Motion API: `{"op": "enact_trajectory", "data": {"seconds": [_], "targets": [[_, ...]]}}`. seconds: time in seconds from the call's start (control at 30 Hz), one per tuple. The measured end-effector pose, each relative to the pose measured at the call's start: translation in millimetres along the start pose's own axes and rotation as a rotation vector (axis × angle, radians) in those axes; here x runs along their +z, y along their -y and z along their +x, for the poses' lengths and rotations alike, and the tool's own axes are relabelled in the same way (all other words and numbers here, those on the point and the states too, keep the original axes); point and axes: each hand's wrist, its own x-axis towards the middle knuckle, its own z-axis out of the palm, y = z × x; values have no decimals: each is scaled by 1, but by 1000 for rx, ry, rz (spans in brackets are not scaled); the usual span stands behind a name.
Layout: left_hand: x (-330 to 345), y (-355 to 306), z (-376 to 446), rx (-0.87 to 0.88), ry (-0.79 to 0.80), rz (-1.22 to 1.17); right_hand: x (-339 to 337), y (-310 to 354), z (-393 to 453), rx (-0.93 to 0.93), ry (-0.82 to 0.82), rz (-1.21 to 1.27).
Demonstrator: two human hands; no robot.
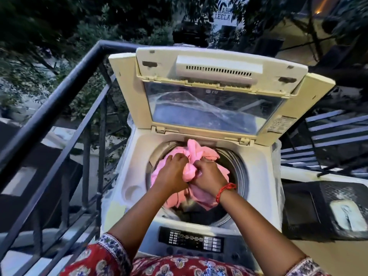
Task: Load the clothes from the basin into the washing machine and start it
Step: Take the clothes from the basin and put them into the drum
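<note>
A person stands at a top-loading washing machine on a balcony, its lid folded up and leaning back so the round drum lies open below. Both hands are over the mouth of the drum, close together and holding a bunched pink cloth. The left hand lies on the cloth with its fingers curled down into the fabric, and the right hand grips a twisted knot of the same cloth between thumb and curled fingers; a red thread band circles the right wrist. The cloth spreads across the drum's opening, part of it standing up toward the lid hinge and part hanging down inside under the hands. Darker laundry shows dimly deeper in the drum below the pink folds. The control panel with its rows of buttons sits at the near edge of the machine, just in front of the person's red patterned top. A dark metal railing runs along the left side of the machine, with trees beyond it.
</note>
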Motion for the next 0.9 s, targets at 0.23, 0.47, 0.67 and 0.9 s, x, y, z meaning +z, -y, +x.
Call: {"op": "enact_trajectory", "data": {"seconds": [0.23,0.47,0.67,0.9], "targets": [[20,0,10,-19,34,-88,0,-16,12,-5,68,-9],[19,-15,19,51,-24,-40,-10,-18,8,-32,-20,-28],[26,-27,12,176,-16,11,-14,-26,-19,8,-126,-22],[51,-69,5,416,74,57,-24,-52,-86,184,-291,-8]]}}
